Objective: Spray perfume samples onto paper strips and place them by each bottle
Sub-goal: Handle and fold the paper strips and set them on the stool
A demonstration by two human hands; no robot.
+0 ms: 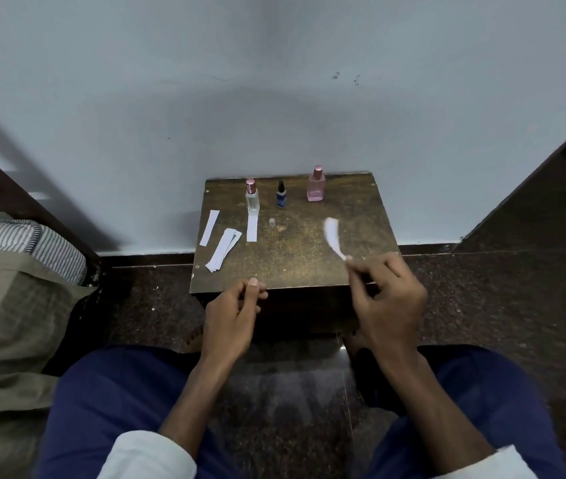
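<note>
Small brown worktop (295, 267) against a wall: right hand (387, 299) pinches a blurred paper strip (333, 236) over it, left hand (233, 314) loosely curled, empty; strip could slip or land away from the uncapped blue bottle (281, 195), whose loose cap (272, 221) could get knocked.

text: none legible | bottles (281, 193): labels too small (blurred) | strips (223, 249): blank

Plain pale blue-grey wall (274, 81) fills the top half, a bit scuffed upper right. Small worn wooden table (295, 267) sits center on dark speckled floor (499, 288), bed (15, 271) at left.
</note>
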